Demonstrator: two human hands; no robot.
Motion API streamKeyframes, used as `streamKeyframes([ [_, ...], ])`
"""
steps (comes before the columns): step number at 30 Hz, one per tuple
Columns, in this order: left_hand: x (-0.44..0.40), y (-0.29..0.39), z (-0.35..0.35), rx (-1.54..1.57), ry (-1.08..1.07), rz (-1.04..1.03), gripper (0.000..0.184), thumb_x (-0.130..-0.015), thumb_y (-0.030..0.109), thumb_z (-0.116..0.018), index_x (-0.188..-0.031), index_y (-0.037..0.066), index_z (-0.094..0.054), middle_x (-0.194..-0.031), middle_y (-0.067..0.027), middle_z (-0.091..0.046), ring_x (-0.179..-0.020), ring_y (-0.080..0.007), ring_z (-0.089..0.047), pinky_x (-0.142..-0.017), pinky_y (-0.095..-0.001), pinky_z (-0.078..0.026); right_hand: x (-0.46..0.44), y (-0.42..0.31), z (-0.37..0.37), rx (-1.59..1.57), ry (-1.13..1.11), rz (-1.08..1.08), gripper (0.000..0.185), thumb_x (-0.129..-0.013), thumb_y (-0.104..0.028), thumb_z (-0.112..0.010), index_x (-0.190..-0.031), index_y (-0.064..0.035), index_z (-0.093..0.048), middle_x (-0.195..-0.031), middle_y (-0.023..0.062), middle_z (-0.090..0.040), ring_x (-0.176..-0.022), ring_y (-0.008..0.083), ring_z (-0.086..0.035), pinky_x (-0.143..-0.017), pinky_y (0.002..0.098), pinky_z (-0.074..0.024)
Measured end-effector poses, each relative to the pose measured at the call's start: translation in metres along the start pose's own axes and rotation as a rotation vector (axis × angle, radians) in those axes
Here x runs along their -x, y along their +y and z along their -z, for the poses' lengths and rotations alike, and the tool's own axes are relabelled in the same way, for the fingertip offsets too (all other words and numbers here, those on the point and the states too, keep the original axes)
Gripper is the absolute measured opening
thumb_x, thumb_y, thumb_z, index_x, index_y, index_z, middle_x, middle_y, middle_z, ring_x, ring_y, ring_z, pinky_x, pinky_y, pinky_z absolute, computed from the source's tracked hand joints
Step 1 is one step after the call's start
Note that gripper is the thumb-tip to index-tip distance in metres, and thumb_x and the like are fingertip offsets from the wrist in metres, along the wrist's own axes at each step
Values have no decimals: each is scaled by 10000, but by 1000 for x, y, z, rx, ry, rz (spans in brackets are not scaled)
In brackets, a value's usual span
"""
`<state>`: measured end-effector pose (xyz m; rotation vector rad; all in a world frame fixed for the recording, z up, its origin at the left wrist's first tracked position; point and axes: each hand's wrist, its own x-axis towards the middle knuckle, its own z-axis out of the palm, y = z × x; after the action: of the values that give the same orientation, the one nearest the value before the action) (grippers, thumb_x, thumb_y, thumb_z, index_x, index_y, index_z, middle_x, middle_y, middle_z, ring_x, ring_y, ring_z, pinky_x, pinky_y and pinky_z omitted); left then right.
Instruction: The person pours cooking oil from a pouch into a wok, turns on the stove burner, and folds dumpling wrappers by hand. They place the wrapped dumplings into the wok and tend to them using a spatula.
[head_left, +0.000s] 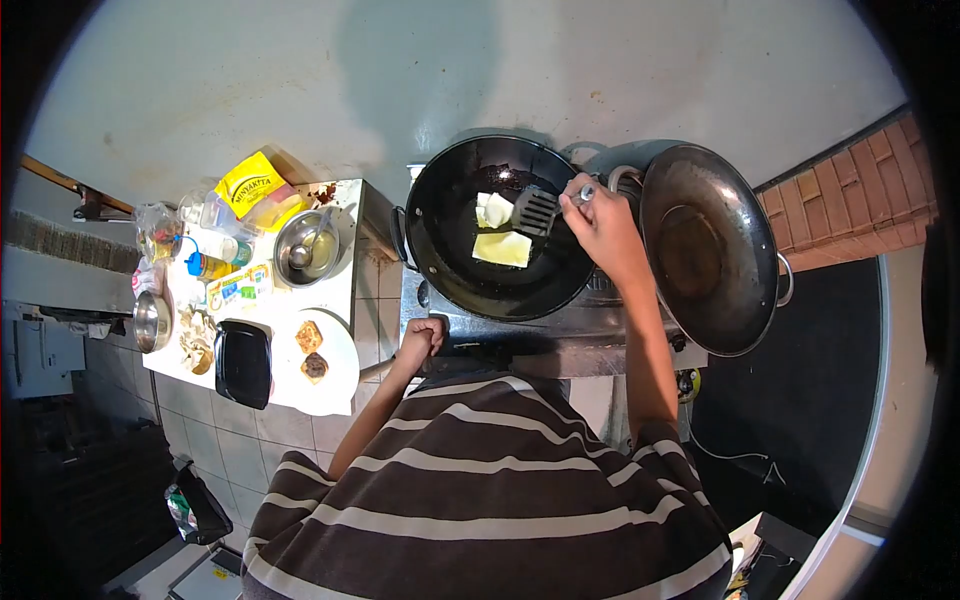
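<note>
My right hand point(600, 220) is closed round the handle of a black slotted spatula point(536, 211). The spatula's head is over the black wok point(450, 275), beside a small pale folded piece of food point(493, 210). Just below that piece lies a larger pale yellow, square-looking piece point(502, 250). Dark oil or residue shows near the wok's far side. Close to the stove's front edge, left of my body, my left hand point(420, 342) is curled into a loose fist, with nothing seen in it.
A second, worn wok point(690, 250) leans at the right. On the left table stand a white plate point(340, 385) with two browned pieces, a black tray point(243, 365), a metal bowl point(300, 262) with a ladle, and a yellow oil pouch point(250, 185). A wall point(540, 60) rises behind the stove.
</note>
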<state>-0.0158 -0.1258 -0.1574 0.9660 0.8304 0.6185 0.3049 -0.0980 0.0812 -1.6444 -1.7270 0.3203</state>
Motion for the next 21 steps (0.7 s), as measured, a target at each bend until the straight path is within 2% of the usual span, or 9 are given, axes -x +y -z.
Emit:
streamKeyframes([
  [3,1,0,-1,8,-14,-43,244,-698,-107,-333,-548,56,-433,-518,-34,-425,-424,-114,-384,-387,-258,-273,-1,2,1,-67,12,-22,156,-869,-113,-630,-917,12,-548,-697,189,-557,-608,333,-560,-584,408,-423],
  [9,2,6,-4,2,7,-6,238,-690,-108,-330,-551,56,-432,-512,-40,-422,-427,-116,-377,-386,-260,-272,-1,4,-3,46,14,75,141,-871,-104,-625,-881,-2,-528,-683,180,-545,-580,321,-530,-564,393,-407],
  [11,1,5,-3,4,10,0,241,-689,-108,-328,-545,57,-428,-515,-37,-421,-428,-114,-373,-385,-258,-270,-1,-2,1,-31,-44,-28,148,-869,-114,-627,-885,3,-537,-693,185,-556,-604,337,-542,-586,419,-415],
  [15,1,3,-3,-14,10,-17,244,-686,-109,-328,-539,61,-424,-519,-35,-422,-428,-112,-371,-384,-255,-268,-2,-1,3,-34,27,-21,150,-866,-114,-630,-885,4,-541,-699,188,-562,-614,338,-558,-591,416,-426],
  [18,-1,2,-1,4,-23,-21,245,-682,-108,-333,-532,64,-420,-522,-32,-422,-430,-108,-372,-385,-252,-265,-2,4,1,95,35,73,141,-867,-107,-626,-882,-3,-531,-686,180,-555,-599,320,-553,-582,393,-430],
  [21,1,6,-3,13,3,4,243,-676,-109,-332,-532,65,-422,-524,-29,-421,-431,-107,-374,-387,-251,-264,-1,2,1,59,-48,36,140,-868,-107,-623,-897,-5,-531,-708,178,-563,-631,325,-567,-600,392,-437],
])
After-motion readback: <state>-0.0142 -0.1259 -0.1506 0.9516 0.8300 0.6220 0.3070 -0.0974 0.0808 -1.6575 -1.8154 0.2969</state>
